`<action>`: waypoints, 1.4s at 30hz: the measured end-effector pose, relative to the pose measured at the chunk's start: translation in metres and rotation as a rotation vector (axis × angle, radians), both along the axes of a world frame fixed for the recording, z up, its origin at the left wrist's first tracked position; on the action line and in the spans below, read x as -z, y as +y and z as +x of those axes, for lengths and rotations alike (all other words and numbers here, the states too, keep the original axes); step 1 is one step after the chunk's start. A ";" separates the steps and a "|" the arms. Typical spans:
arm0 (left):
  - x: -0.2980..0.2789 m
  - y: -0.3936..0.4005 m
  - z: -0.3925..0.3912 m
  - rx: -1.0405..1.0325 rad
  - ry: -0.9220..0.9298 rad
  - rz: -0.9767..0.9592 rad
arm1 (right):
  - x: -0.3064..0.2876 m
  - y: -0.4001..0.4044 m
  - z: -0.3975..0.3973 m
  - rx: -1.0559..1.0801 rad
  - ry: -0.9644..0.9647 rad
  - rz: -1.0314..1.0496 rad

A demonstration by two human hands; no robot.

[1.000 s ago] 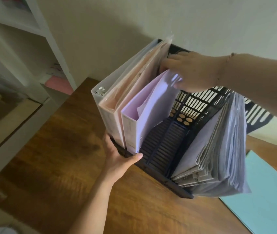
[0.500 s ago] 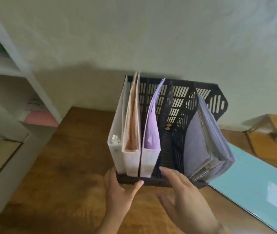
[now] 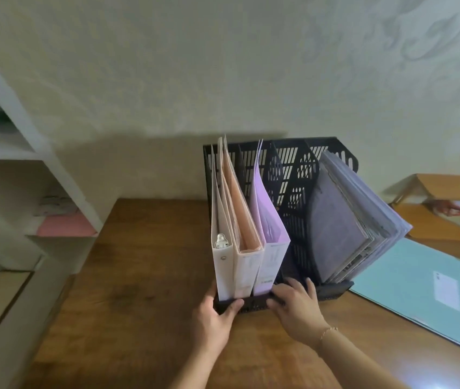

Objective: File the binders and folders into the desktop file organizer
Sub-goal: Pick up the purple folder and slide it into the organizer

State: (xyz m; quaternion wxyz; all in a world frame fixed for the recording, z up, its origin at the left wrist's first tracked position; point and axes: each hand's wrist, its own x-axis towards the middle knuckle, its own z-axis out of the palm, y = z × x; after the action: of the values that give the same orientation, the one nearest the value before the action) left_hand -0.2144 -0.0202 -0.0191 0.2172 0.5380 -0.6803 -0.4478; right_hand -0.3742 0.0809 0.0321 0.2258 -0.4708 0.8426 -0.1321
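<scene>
The black organizer [image 3: 290, 192] sits on the wood desk [image 3: 139, 276] against the wall, with a white binder [image 3: 221, 265], a peach one [image 3: 247, 265] and a purple one [image 3: 269, 262] upright in the left slots and a grey folder stack [image 3: 349, 220] leaning on the right. The left hand [image 3: 213, 318] grips the front left corner, thumb on the lip. The right hand [image 3: 297, 307] rests its fingers on the front edge. A teal folder [image 3: 419, 290] lies flat beside it.

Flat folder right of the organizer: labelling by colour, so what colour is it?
Light blue folder, head view.
</scene>
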 end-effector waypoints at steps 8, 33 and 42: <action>-0.051 -0.035 0.029 0.260 0.192 -0.158 | -0.065 0.008 0.004 0.012 0.045 -0.469; -0.239 -0.050 0.006 0.634 -0.692 -1.136 | -0.176 -0.036 0.021 -0.483 0.830 -0.234; -0.243 -0.062 -0.012 0.824 -0.705 -0.708 | -0.163 -0.040 0.020 -0.456 0.790 -0.310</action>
State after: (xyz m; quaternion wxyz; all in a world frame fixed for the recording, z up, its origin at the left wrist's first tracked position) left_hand -0.2264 -0.0820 0.2239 -0.0445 0.2435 -0.9681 -0.0395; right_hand -0.3545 0.0405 0.1947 -0.1613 -0.6858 0.7096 -0.0144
